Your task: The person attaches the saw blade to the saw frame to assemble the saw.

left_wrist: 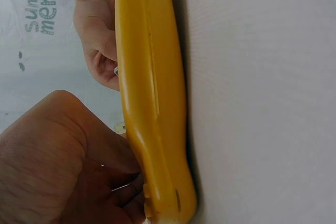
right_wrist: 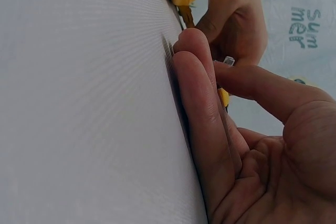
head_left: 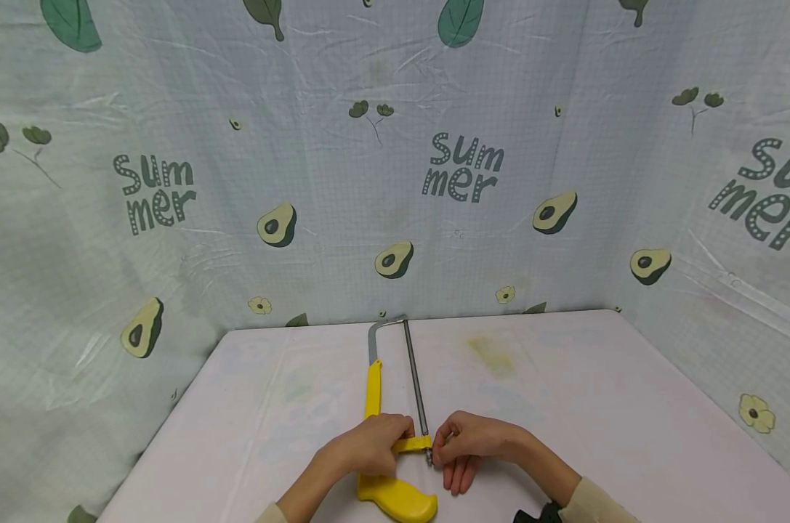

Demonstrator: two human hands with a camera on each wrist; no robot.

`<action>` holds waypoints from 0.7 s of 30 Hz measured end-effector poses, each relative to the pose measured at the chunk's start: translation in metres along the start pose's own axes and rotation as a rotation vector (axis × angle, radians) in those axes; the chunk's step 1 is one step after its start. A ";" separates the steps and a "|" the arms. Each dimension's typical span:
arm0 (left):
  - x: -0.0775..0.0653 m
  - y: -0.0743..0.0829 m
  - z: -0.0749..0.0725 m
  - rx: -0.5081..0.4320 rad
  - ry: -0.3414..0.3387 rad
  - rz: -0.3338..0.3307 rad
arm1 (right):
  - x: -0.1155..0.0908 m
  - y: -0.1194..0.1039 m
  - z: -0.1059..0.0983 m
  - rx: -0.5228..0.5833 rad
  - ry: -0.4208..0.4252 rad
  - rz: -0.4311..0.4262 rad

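One hacksaw (head_left: 373, 390) looking light, stiff; left fingers (head_left: 404, 426) gripping yellow frame (head_left: 413, 444), right fingers (head_left: 441, 438) pinching metal fitting (head_left: 429, 457); handle (head_left: 402, 500) seemingly offering surest hold.

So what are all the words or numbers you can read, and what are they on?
"sum mer": on the patterned sheet, left side of the head view.
"sum mer": same sheet, upper middle.
"su… mer": same sheet, far right, partly cut off by the picture's edge.
"sum mer": sideways on the sheet in both wrist views.
No writing I can make out on the yellow hacksaw.
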State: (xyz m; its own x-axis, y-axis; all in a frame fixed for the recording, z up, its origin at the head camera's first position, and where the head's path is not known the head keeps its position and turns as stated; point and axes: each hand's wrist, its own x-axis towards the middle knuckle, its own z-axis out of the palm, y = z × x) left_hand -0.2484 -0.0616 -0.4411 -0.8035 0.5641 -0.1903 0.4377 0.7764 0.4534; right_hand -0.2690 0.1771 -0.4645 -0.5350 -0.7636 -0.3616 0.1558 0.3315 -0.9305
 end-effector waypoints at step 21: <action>0.002 -0.003 0.001 -0.002 -0.003 0.002 | 0.000 -0.002 0.001 -0.002 -0.003 0.008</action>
State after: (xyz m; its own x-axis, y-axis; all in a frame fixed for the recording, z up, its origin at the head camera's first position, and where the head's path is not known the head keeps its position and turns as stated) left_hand -0.2505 -0.0625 -0.4432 -0.8015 0.5664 -0.1917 0.4385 0.7748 0.4555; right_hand -0.2686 0.1763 -0.4625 -0.5310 -0.7628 -0.3690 0.1584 0.3384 -0.9276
